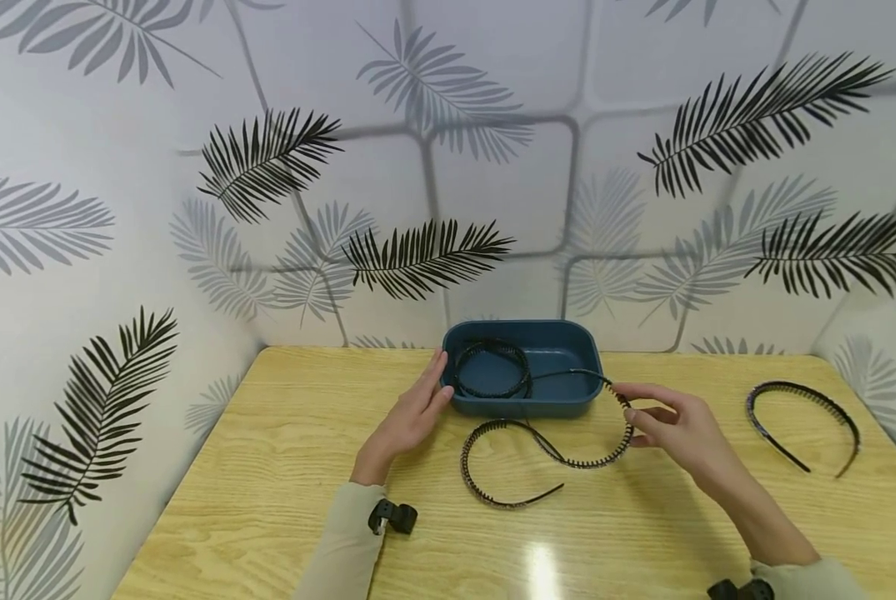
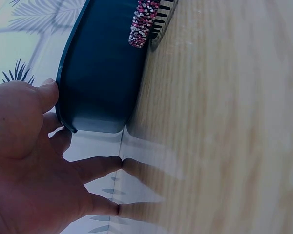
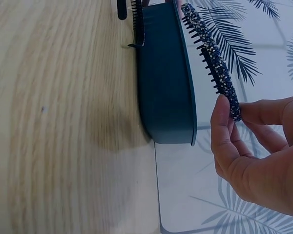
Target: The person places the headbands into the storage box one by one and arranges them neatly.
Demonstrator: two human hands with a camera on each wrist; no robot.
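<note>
A dark blue rectangular box (image 1: 530, 408) stands at the table's back edge, with black toothed headbands (image 1: 461, 367) inside its left part; their overlap hides how many. My left hand (image 1: 412, 417) touches the box's left end, fingers mostly straight and spread, the thumb at the rim in the left wrist view. Beside the box's right end, my right hand (image 1: 676, 429) pinches a toothed headband (image 3: 212, 53) with dark speckled trim between thumb and fingers. This headband is raised and tilted. On the table before the box lies another headband (image 1: 485, 498), pink-and-white speckled in the left wrist view.
A further headband (image 1: 803, 387) lies on the wooden table (image 1: 282, 483) at the far right. Behind the table and on the left hangs a pale backdrop (image 1: 493, 183) with a leaf pattern. Each wrist carries a black strap device (image 1: 393, 517).
</note>
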